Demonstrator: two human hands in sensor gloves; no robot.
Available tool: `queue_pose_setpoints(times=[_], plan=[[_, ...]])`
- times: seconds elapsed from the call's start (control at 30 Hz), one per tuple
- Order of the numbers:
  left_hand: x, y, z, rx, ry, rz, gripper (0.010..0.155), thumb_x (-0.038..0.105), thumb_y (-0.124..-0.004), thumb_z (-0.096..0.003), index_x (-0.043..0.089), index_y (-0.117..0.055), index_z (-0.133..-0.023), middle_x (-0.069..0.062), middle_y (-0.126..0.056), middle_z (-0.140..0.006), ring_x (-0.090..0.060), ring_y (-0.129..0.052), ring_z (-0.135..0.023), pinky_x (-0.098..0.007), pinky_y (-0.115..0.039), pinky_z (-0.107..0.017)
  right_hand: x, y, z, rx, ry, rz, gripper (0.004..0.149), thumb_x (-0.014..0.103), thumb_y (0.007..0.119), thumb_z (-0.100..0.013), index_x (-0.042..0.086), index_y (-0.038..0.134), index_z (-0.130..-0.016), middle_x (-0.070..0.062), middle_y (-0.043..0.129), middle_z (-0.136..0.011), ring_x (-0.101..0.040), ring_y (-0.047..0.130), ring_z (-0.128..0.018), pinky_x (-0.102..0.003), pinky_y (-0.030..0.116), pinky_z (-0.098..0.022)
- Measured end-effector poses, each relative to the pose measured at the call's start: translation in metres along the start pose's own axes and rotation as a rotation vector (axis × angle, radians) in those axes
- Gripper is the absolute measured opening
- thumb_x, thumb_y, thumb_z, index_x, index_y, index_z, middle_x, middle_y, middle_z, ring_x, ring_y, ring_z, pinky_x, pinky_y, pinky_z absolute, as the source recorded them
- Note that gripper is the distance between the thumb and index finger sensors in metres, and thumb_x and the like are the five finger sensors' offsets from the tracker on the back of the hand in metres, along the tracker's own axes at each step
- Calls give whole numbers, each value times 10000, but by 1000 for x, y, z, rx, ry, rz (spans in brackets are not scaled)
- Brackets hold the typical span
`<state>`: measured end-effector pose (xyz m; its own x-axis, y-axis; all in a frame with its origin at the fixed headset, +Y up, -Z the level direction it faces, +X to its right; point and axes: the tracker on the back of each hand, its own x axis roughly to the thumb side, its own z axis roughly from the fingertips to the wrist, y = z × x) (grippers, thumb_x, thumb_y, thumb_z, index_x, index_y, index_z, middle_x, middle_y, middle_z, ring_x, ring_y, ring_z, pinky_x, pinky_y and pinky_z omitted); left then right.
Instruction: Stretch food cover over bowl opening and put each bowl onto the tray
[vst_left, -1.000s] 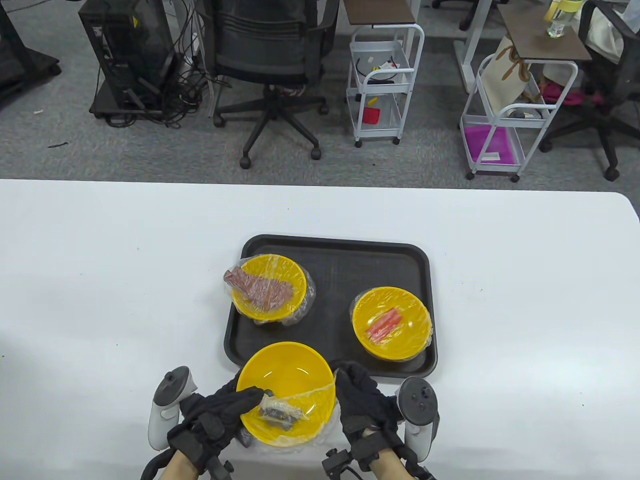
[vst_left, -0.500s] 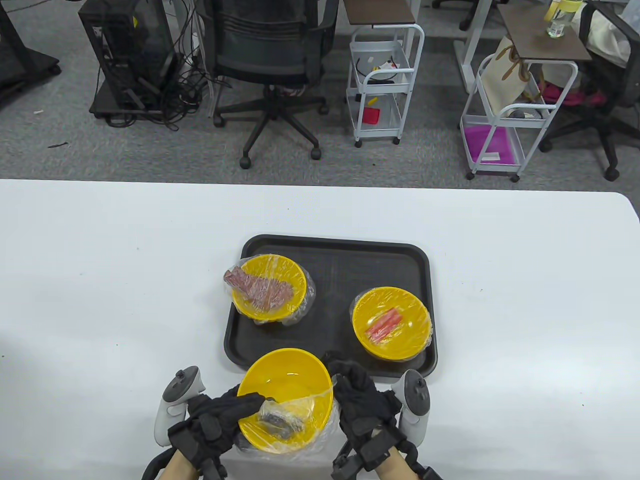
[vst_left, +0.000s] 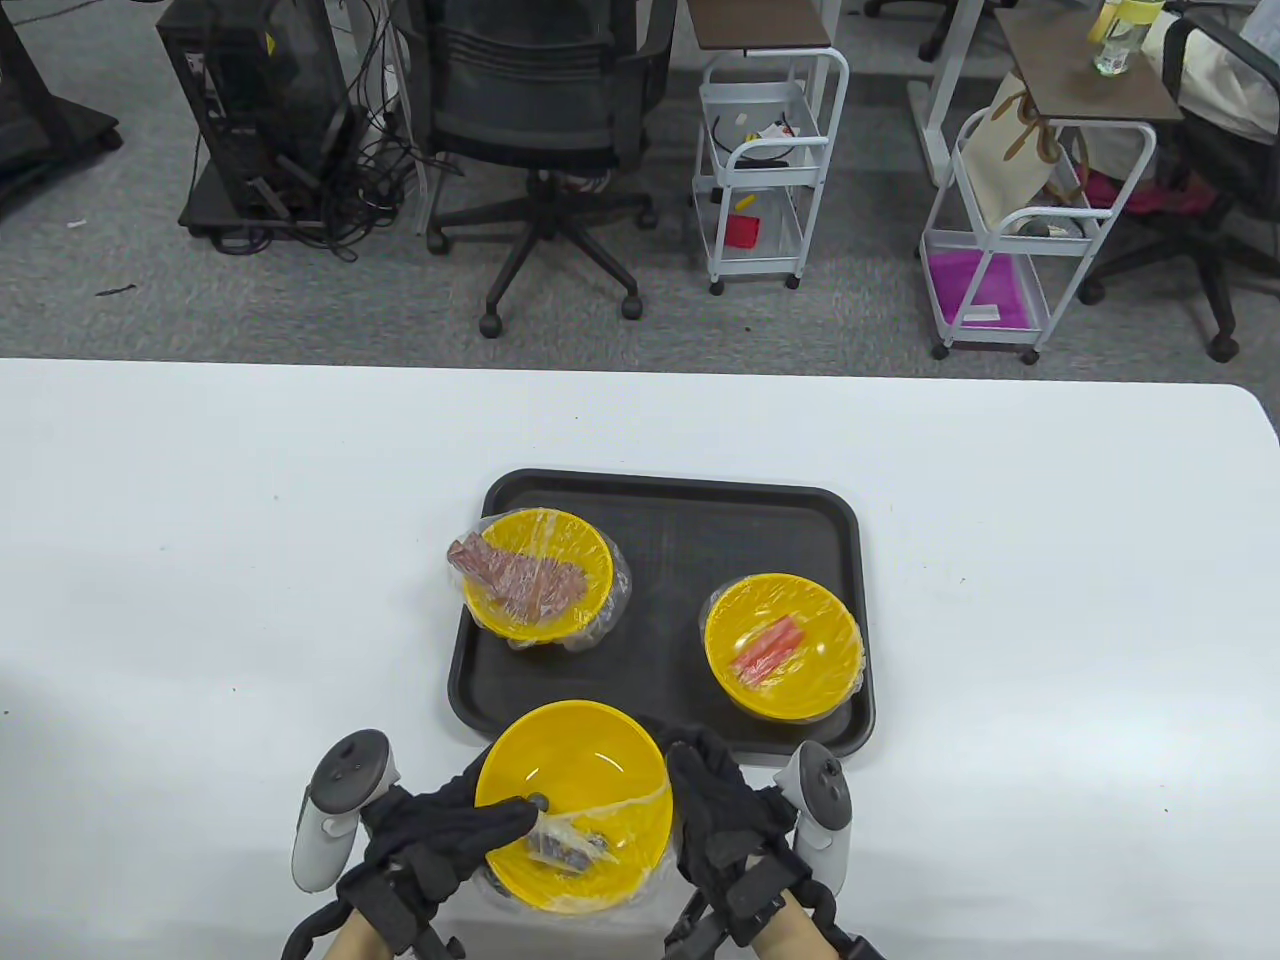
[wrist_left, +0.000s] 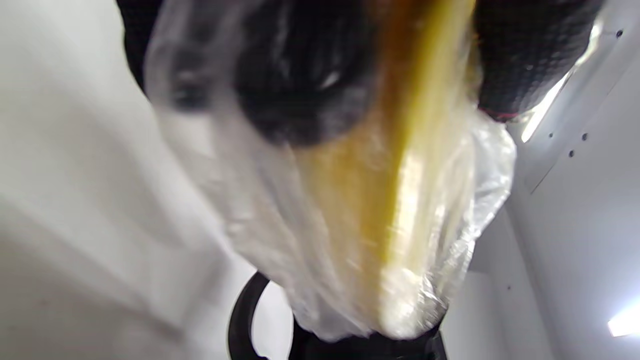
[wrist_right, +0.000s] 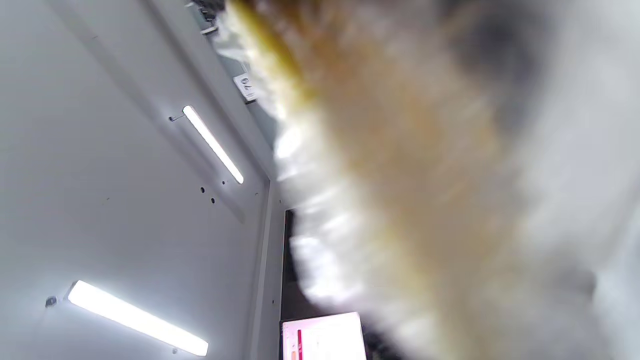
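Note:
A yellow bowl (vst_left: 580, 760) with a small dark item in it sits at the table's near edge, just before the black tray (vst_left: 670, 520). A clear plastic food cover (vst_left: 600, 820) spans only its near half. My left hand (vst_left: 450, 830) pinches the cover's edge over the bowl's left rim. My right hand (vst_left: 715, 800) grips the cover at the right rim. In the left wrist view the cover (wrist_left: 440, 240) bunches around the bowl's yellow rim (wrist_left: 415, 150). The right wrist view shows the blurred bowl (wrist_right: 400, 150) close up.
Two covered yellow bowls stand on the tray, one with brownish food (vst_left: 538, 575) at the back left and one with red sticks (vst_left: 783, 645) on the right. White table (vst_left: 200, 560) surrounds the tray. Beyond it are an office chair (vst_left: 540, 110) and wire carts (vst_left: 765, 160).
Both hands kept their hold on the cover while the bowl shifted slightly and tilted back level. The cover's front edge sits a little farther across the bowl on the left.

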<state>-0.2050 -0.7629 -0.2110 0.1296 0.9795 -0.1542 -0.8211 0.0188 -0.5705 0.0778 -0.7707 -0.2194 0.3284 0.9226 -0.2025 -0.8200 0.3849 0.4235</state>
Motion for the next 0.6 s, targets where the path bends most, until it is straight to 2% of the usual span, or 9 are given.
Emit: queue_pose_setpoints(times=[0.07,0.13,0.17,0.2,0.27,0.33,0.43,0.5,0.6], plan=[[0,-3,-1,-14,-10,-21,930,695,-683,-463,176,-317,-1143,-249,-744,-1047,-97,-973,-437,-468,-821,-529,-3,-3,0,-22,23,-38,401,422,558,-552,207,509,-888,-160,463,-1051,-470,568,-984,-589,626,-643],[1,-6,-3,-65,-54,-15,1039,702,-643,-472,112,-37,-1075,-255,-602,-1085,-112,-942,-463,-464,-799,-541,-2,-5,0,-53,26,-13,403,429,547,-554,206,499,-887,-156,481,-1042,-455,592,-978,-577,635,-644],[2,-7,-3,-61,-55,-25,1059,716,-628,-468,162,84,-1024,-244,-476,-1128,-110,-933,-474,-454,-802,-538,-2,-5,0,-70,29,-3,404,433,542,-553,208,496,-885,-151,490,-1039,-447,607,-975,-571,644,-641],[3,-7,-2,-55,-63,-40,1017,722,-620,-464,318,176,-952,-258,-254,-1161,-125,-915,-506,-462,-791,-547,-3,-6,0,-79,31,-8,405,434,542,-553,205,497,-884,-151,500,-1033,-442,617,-970,-569,651,-636],[8,-8,1,-8,-100,-89,885,723,-616,-446,572,150,-862,-217,-102,-1174,-147,-902,-537,-475,-784,-564,-5,-7,1,-95,56,-28,407,432,540,-553,199,494,-882,-154,511,-1025,-427,630,-968,-559,667,-630],[15,-9,5,35,-116,-178,816,705,-638,-429,669,50,-866,-183,-81,-1184,-165,-911,-552,-484,-806,-541,-6,-6,1,-104,63,-50,408,433,536,-554,196,488,-883,-156,514,-1020,-421,628,-968,-564,651,-638],[23,-12,8,65,-179,-249,727,635,-685,-450,740,-108,-880,-127,-61,-1190,-207,-934,-562,-490,-833,-510,-6,-7,2,-125,66,-39,408,434,534,-551,192,493,-877,-153,535,-1009,-409,661,-955,-558,659,-635],[24,-13,8,135,-252,-329,702,606,-698,-463,738,-160,-895,-153,-123,-1192,-184,-991,-492,-456,-897,-432,-5,-7,3,-119,80,-61,408,427,538,-552,185,491,-877,-158,528,-1009,-415,651,-957,-567,642,-639],[23,-16,6,80,-271,-284,641,548,-703,-495,738,-246,-902,-150,-161,-1187,-220,-1004,-471,-479,-898,-410,-4,-8,7,-160,119,-50,408,426,538,-551,176,503,-870,-164,551,-994,-414,676,-938,-563,659,-621]])
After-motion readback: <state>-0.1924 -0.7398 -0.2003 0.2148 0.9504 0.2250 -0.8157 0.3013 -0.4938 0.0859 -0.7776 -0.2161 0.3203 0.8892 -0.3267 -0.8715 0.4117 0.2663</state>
